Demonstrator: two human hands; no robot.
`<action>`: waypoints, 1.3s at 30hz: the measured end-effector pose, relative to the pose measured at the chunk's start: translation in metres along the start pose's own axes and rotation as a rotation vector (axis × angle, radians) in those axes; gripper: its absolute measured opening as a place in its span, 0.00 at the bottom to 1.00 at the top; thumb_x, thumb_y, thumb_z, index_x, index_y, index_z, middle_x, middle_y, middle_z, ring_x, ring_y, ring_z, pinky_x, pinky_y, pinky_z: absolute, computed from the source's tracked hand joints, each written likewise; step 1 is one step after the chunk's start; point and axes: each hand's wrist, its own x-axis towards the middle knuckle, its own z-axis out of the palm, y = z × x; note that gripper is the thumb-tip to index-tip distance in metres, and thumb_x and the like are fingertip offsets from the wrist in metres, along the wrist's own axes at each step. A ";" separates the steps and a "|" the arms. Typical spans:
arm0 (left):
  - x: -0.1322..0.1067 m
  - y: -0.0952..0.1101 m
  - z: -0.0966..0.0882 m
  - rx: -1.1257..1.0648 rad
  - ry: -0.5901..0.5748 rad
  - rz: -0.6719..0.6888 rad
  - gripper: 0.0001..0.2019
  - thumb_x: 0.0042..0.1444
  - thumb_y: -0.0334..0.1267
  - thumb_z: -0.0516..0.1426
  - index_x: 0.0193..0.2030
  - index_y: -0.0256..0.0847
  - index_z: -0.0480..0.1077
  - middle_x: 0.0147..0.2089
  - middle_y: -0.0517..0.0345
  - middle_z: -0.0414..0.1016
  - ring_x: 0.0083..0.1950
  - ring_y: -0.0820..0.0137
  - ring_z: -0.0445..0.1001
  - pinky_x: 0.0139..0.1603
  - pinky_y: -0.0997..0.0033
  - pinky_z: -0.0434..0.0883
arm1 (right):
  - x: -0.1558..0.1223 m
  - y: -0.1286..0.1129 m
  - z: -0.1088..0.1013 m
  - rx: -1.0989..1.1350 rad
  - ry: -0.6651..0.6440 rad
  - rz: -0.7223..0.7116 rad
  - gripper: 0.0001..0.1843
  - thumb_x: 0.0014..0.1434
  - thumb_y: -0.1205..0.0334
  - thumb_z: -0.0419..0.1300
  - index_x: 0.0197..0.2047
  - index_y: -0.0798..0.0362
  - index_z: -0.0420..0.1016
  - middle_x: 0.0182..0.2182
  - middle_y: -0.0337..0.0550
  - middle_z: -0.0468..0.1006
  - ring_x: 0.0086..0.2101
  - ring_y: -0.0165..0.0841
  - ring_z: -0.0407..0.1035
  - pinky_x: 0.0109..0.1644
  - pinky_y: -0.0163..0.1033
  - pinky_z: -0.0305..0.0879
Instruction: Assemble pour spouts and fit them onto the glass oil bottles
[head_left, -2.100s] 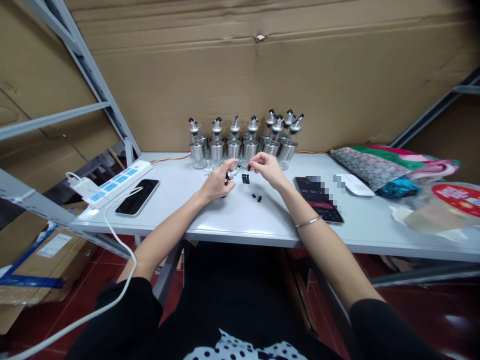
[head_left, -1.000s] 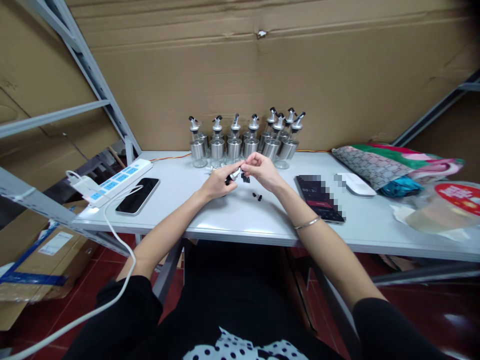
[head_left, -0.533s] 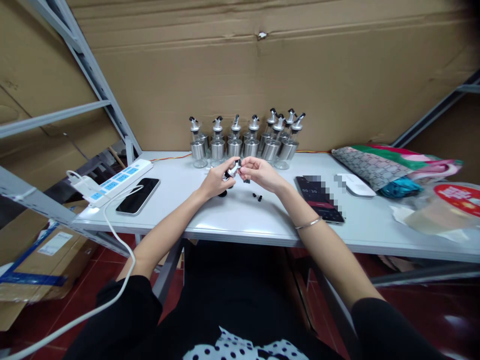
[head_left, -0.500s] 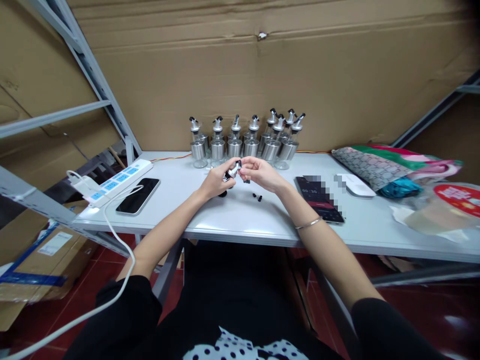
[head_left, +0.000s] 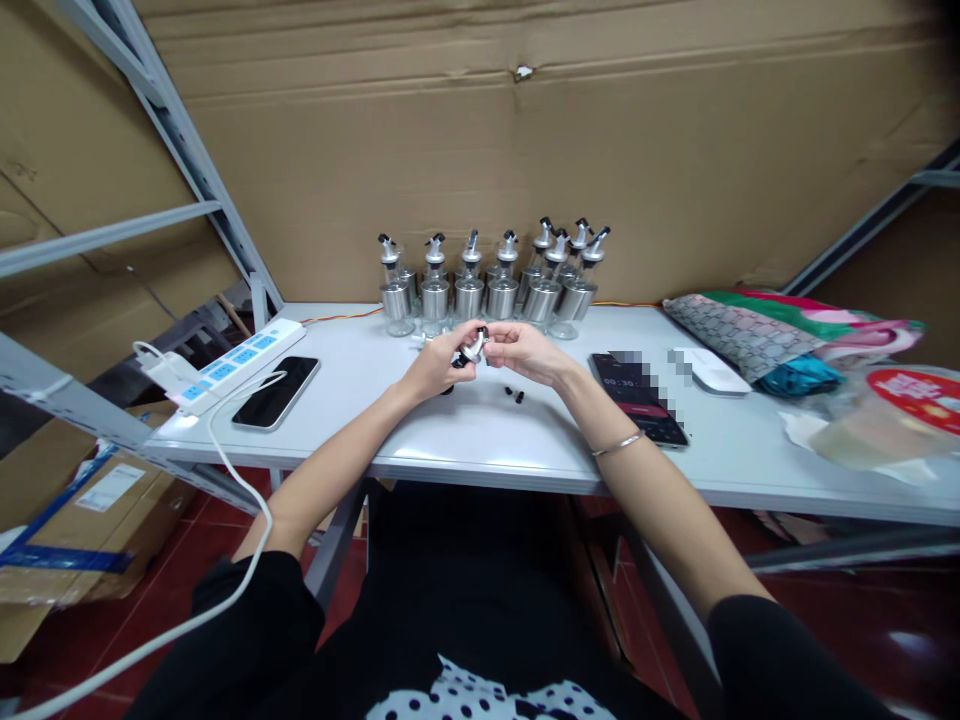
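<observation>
My left hand is closed around a silver and black pour spout, holding it above the white table. The fingertips of my right hand are pinched together at the spout's right side; what lies between them is too small to make out. Small black plugs lie on the table below my right hand. A dark piece shows partly under my left hand. Behind the hands stand several glass and steel oil bottles with similar spouts on top.
On the left are a power strip with a white cable and a phone. To the right lie a phone showing a timer, a white flat object, a colourful bag and a plastic-wrapped container. Cardboard stands behind.
Both hands have dropped slightly toward the table with the spout. The spout has turned a little in my left hand. The bottles have not moved.
</observation>
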 end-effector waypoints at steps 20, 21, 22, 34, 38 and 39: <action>0.000 0.006 -0.001 0.009 -0.111 -0.026 0.32 0.44 0.29 0.54 0.61 0.36 0.58 0.37 0.59 0.72 0.28 0.78 0.65 0.32 0.78 0.65 | 0.003 0.007 0.000 -0.055 0.000 -0.044 0.18 0.40 0.52 0.72 0.31 0.56 0.78 0.28 0.40 0.78 0.31 0.30 0.69 0.41 0.37 0.63; 0.000 0.006 -0.002 0.014 -0.096 -0.022 0.32 0.44 0.29 0.53 0.60 0.36 0.58 0.38 0.58 0.72 0.28 0.77 0.65 0.33 0.78 0.66 | 0.003 0.006 0.000 -0.037 -0.001 -0.048 0.18 0.41 0.52 0.71 0.31 0.56 0.78 0.29 0.40 0.78 0.31 0.29 0.69 0.41 0.37 0.63; 0.001 0.006 -0.002 0.016 -0.083 -0.011 0.31 0.44 0.28 0.53 0.60 0.36 0.59 0.38 0.58 0.72 0.29 0.77 0.66 0.34 0.78 0.66 | 0.002 0.005 0.001 -0.020 -0.001 -0.050 0.18 0.42 0.52 0.71 0.32 0.56 0.79 0.30 0.40 0.78 0.32 0.29 0.70 0.42 0.37 0.63; 0.002 0.007 -0.006 0.034 0.025 0.026 0.20 0.56 0.33 0.52 0.57 0.38 0.62 0.33 0.61 0.74 0.27 0.79 0.70 0.38 0.77 0.68 | 0.002 -0.004 0.014 0.200 0.162 -0.171 0.16 0.45 0.51 0.69 0.30 0.51 0.69 0.32 0.36 0.72 0.32 0.27 0.66 0.37 0.35 0.68; 0.003 0.010 -0.007 0.096 -0.005 0.047 0.16 0.57 0.33 0.51 0.52 0.38 0.66 0.31 0.62 0.74 0.26 0.78 0.70 0.38 0.77 0.68 | 0.003 -0.008 0.013 0.263 0.226 -0.179 0.19 0.46 0.49 0.67 0.29 0.51 0.64 0.26 0.34 0.69 0.27 0.27 0.64 0.27 0.31 0.62; 0.003 0.011 -0.007 0.112 -0.011 0.046 0.16 0.57 0.32 0.51 0.52 0.38 0.66 0.31 0.62 0.74 0.26 0.78 0.70 0.37 0.77 0.67 | 0.003 -0.009 0.012 0.267 0.245 -0.181 0.19 0.46 0.49 0.67 0.27 0.51 0.63 0.24 0.34 0.68 0.25 0.26 0.63 0.24 0.29 0.58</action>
